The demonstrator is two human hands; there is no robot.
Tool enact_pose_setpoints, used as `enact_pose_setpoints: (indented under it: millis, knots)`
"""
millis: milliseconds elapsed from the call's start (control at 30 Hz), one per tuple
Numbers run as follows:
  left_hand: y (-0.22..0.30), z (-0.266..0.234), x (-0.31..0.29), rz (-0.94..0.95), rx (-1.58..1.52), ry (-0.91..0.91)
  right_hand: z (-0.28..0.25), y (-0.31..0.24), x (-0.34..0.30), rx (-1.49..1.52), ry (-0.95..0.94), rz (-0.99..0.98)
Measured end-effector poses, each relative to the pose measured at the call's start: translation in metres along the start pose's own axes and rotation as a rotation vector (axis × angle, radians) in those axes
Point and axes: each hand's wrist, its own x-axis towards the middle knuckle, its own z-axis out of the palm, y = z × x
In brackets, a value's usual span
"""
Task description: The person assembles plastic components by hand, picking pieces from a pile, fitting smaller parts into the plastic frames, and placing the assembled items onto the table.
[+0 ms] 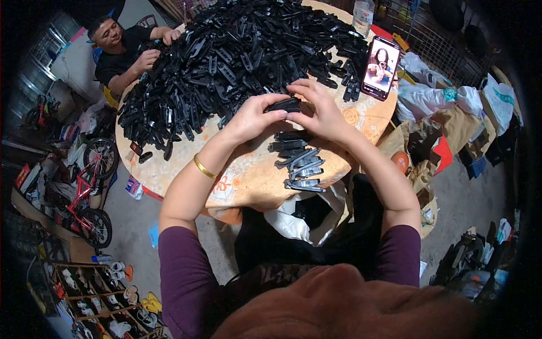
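Both hands meet over the near part of a round table. My left hand is closed round a small bundle of long black plastic pieces, thumb along its near side. My right hand curls about the right end of the same bundle, its thumb tip close to the left thumb. The exact kind of the pieces cannot be made out. Just nearer to me lies a loose row of similar black pieces. Beyond my hands rises a large heap of black plastic pieces.
Across the table at the left, another person's hands touch the heap. A phone stands upright at the right, near a clear bottle. An open white bag hangs below the table's near edge. Paper sacks crowd the right.
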Motion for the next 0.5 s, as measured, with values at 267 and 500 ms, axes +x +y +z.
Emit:
enact_pose_setpoints:
  millis: [267, 500]
  knots:
    - [0.001, 0.011, -0.005, 0.109, 0.209, 0.083, -0.016, -0.007, 0.008, 0.45, -0.403, 0.705]
    - [-0.004, 0.019, 0.001, 0.175, 0.364, -0.287, -0.036, 0.068, 0.005, -0.379, -0.219, 0.415]
